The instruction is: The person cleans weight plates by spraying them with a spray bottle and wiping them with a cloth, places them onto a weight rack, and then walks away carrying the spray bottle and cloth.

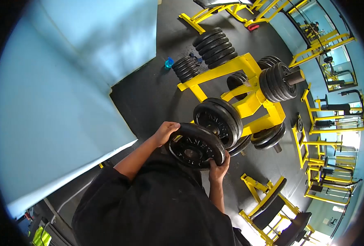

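Observation:
Between my two hands is a black weight plate (191,153) with raised lettering and a hole at its centre. My left hand (166,133) grips its upper left rim, thumb over the edge. On the lower right rim, my right hand (219,167) is closed, with the thumb on the face and the fingers partly hidden behind. Just beyond it, more black plates (219,121) hang on the yellow weight rack (251,107). The held plate overlaps them in view; whether they touch I cannot tell.
Stacked plates (214,47) sit on the rack's far side, and a blue bottle (169,62) stands on the floor nearby. A light blue wall (67,102) rises at left. A yellow-framed bench (268,209) is at lower right, with gym machines (333,112) along the right wall.

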`<state>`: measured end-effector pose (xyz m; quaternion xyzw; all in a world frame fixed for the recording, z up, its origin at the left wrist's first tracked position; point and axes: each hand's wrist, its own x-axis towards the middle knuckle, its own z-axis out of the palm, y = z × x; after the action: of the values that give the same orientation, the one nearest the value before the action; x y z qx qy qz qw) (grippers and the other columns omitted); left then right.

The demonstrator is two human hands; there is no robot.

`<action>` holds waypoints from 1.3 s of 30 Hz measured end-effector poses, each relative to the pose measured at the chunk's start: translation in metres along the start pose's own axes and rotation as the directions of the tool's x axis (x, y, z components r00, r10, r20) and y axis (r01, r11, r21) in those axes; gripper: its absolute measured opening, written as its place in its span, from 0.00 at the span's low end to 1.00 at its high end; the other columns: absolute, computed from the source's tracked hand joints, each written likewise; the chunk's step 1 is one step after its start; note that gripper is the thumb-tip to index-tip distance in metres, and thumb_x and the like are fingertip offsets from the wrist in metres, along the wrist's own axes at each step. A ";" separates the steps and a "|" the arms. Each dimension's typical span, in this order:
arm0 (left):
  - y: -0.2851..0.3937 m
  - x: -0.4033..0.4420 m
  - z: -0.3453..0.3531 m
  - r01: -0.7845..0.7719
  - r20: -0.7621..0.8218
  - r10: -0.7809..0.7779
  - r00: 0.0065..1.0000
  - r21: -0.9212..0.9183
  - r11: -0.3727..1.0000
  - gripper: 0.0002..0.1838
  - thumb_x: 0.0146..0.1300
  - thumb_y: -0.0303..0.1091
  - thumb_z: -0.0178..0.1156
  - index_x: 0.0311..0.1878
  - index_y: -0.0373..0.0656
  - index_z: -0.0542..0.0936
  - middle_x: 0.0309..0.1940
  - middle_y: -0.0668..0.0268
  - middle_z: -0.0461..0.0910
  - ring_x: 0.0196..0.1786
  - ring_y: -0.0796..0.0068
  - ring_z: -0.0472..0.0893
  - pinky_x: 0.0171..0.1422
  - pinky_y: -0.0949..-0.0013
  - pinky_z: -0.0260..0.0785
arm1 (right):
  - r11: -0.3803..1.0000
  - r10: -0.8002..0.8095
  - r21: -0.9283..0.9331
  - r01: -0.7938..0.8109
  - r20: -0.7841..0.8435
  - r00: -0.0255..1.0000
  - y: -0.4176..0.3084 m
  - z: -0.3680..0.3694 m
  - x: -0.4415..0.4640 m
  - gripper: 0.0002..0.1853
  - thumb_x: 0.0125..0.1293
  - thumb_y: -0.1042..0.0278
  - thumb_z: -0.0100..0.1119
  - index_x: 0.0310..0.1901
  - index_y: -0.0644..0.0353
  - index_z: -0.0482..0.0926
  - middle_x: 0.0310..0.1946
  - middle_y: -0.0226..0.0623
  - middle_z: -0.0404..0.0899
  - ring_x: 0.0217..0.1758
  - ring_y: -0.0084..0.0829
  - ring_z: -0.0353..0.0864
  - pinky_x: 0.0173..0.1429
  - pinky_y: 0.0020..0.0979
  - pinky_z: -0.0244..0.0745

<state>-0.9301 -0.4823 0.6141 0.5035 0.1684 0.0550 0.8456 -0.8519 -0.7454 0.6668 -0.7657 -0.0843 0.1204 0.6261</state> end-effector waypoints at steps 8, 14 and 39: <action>0.011 0.031 -0.009 0.001 0.151 -0.027 0.988 0.172 0.985 0.25 0.71 0.54 0.52 0.28 0.40 0.75 0.25 0.78 0.68 0.32 0.85 0.65 0.37 0.73 0.60 | 0.998 -0.003 -0.066 -0.006 -0.147 0.989 0.010 0.014 -0.015 0.30 0.50 0.84 0.58 0.58 0.63 0.67 0.43 0.33 0.75 0.45 0.25 0.75 0.54 0.28 0.72; -0.001 0.046 -0.010 0.058 0.192 -0.080 0.978 0.119 0.991 0.25 0.68 0.53 0.57 0.32 0.35 0.78 0.26 0.76 0.72 0.34 0.85 0.69 0.38 0.74 0.63 | 0.998 0.062 -0.017 -0.068 -0.259 0.964 0.016 0.022 -0.024 0.31 0.51 0.84 0.58 0.60 0.63 0.66 0.45 0.35 0.75 0.47 0.28 0.76 0.56 0.30 0.72; -0.047 0.114 0.001 -0.234 0.052 0.229 0.972 0.271 0.934 0.35 0.63 0.47 0.60 0.66 0.41 0.58 0.57 0.58 0.60 0.57 0.70 0.62 0.63 0.63 0.59 | 0.835 -0.264 -0.551 0.002 -0.396 0.880 0.044 0.023 0.028 0.43 0.47 0.86 0.59 0.68 0.57 0.57 0.59 0.44 0.61 0.65 0.43 0.59 0.71 0.38 0.57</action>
<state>-0.8263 -0.4760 0.5477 0.6330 0.1056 0.1253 0.7566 -0.8330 -0.7253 0.6172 -0.9077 -0.0198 -0.1361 0.3965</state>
